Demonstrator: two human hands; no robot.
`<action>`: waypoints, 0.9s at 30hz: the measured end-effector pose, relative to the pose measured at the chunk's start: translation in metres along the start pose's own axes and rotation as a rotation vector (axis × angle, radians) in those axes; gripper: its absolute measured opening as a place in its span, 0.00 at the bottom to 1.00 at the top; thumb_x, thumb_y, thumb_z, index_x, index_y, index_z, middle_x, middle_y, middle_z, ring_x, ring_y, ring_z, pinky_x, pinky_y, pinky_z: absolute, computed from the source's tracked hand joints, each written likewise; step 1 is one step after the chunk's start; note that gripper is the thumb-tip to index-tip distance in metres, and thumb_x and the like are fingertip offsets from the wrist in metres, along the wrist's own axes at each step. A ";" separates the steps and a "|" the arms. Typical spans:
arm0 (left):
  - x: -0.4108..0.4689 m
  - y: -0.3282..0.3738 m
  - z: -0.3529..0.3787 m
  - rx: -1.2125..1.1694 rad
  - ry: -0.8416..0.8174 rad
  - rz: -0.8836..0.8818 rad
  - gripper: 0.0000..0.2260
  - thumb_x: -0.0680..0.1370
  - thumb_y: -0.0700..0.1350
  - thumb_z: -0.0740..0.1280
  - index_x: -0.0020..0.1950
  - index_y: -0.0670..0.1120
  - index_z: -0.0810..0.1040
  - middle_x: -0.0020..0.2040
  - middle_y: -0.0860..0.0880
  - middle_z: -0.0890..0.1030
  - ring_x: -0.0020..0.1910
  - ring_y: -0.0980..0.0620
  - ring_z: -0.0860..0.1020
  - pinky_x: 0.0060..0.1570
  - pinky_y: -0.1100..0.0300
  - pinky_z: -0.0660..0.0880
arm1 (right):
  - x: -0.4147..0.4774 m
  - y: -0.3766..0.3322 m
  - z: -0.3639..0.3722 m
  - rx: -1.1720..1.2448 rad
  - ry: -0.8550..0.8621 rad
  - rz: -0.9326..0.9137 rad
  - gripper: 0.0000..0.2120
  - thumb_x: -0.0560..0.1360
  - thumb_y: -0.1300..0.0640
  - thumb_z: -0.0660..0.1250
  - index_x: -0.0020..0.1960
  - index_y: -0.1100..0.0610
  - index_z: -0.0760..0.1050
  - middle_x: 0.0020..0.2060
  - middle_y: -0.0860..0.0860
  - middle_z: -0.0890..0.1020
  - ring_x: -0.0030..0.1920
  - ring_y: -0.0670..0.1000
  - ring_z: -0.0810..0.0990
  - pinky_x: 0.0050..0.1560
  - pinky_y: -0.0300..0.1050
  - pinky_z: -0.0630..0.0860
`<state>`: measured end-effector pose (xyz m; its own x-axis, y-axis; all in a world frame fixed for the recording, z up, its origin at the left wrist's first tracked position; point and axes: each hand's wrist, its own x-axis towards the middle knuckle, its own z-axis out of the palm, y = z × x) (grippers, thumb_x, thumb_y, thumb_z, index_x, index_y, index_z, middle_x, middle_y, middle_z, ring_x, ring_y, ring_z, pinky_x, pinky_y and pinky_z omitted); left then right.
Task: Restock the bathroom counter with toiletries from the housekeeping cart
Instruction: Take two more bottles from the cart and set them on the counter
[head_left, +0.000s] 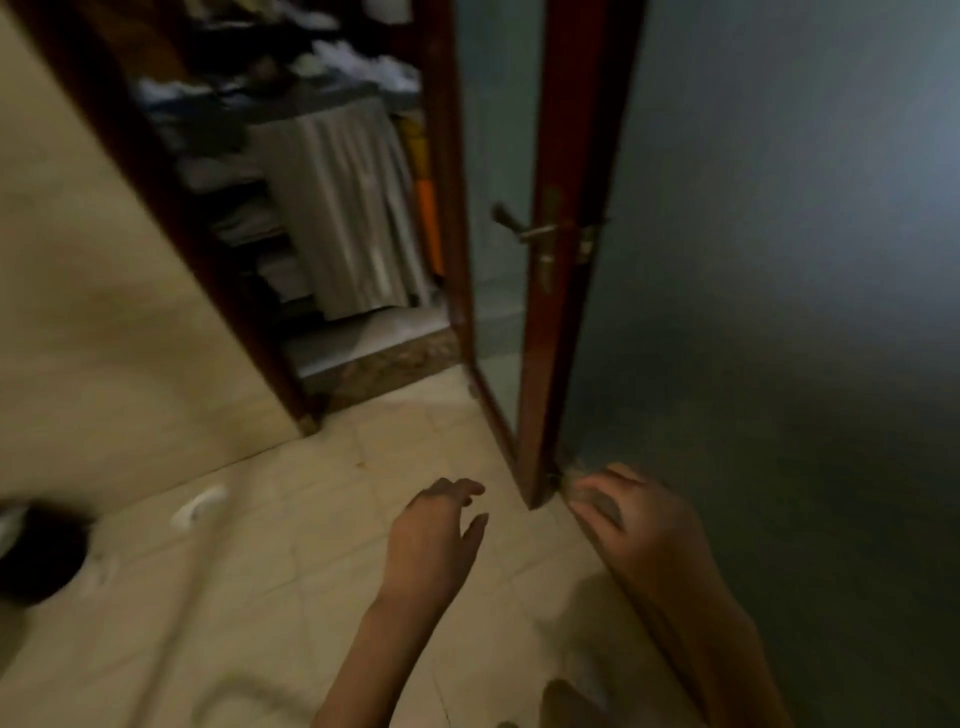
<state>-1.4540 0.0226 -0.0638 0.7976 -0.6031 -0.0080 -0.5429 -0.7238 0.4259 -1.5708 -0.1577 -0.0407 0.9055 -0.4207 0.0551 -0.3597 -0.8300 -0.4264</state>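
While left hand (435, 532) fingers spread empty, right hand (638, 522) fingers curl, hold unclear.

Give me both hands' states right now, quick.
Left hand: open, holding nothing.
Right hand: fingers curled; too blurred to tell whether it holds anything.

Two hands are seen: one left hand (436, 525) and one right hand (631, 519). There is one door (753, 260), and on it one lever handle (524, 228). One cart (244, 223) carries one grey cloth (337, 208) and one orange thing (428, 223). On the floor are one black bin (36, 551) and one white thing (200, 504).
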 end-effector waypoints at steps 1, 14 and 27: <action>-0.002 -0.011 -0.007 -0.007 0.034 -0.047 0.14 0.79 0.53 0.63 0.65 0.58 0.73 0.57 0.57 0.78 0.56 0.58 0.76 0.51 0.65 0.70 | 0.013 -0.013 0.003 0.001 -0.037 -0.054 0.11 0.78 0.47 0.62 0.54 0.48 0.80 0.50 0.44 0.80 0.48 0.48 0.79 0.46 0.39 0.70; 0.043 -0.078 -0.060 -0.003 0.259 -0.387 0.14 0.79 0.52 0.65 0.65 0.57 0.73 0.56 0.58 0.78 0.52 0.59 0.77 0.47 0.66 0.73 | 0.155 -0.089 0.029 0.034 -0.165 -0.425 0.13 0.79 0.47 0.60 0.61 0.47 0.77 0.54 0.39 0.77 0.53 0.40 0.76 0.53 0.39 0.74; 0.219 -0.061 -0.085 0.061 0.285 -0.284 0.15 0.79 0.53 0.63 0.66 0.57 0.72 0.59 0.57 0.78 0.58 0.59 0.76 0.53 0.66 0.71 | 0.327 -0.059 0.026 -0.023 -0.269 -0.378 0.15 0.79 0.45 0.62 0.62 0.49 0.77 0.56 0.43 0.79 0.56 0.44 0.77 0.56 0.43 0.74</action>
<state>-1.2239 -0.0370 -0.0151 0.9544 -0.2652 0.1373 -0.2982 -0.8722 0.3879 -1.2474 -0.2371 -0.0214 0.9992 0.0206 -0.0345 0.0051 -0.9159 -0.4014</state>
